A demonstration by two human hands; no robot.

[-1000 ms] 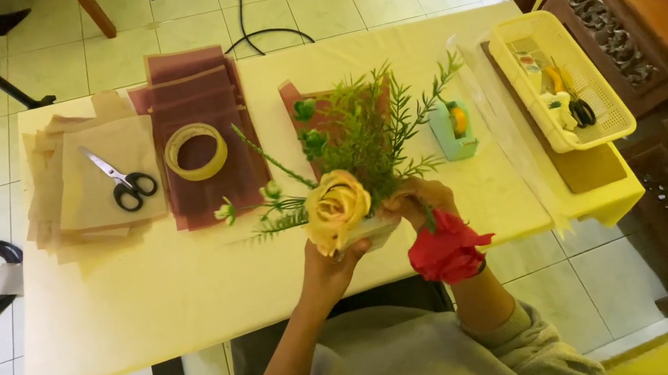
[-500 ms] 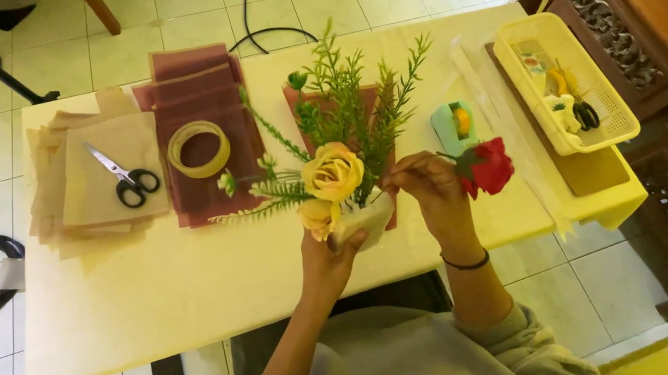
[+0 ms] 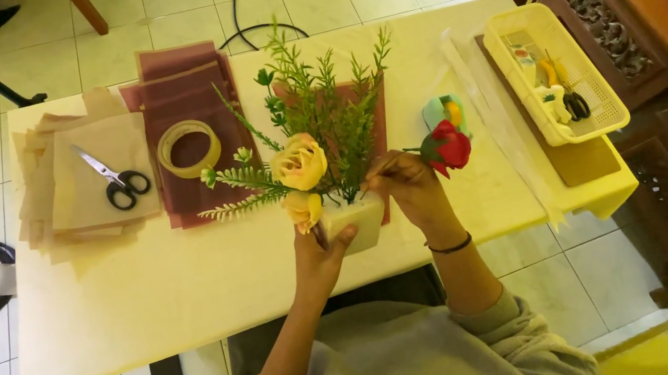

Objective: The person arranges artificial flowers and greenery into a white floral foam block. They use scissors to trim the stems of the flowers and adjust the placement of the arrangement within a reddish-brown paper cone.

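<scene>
- The left hand (image 3: 322,253) is clamped around a white foam block (image 3: 360,219) bearing yellow roses (image 3: 299,163) and green sprigs (image 3: 325,107), over the bench (image 3: 143,292).
- The right hand (image 3: 408,188) pinches a red rose (image 3: 447,148) by its stem, just right of the block.

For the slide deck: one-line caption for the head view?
Left hand steadies a white block of yellow roses and greenery; right hand holds a red rose beside it.
</scene>
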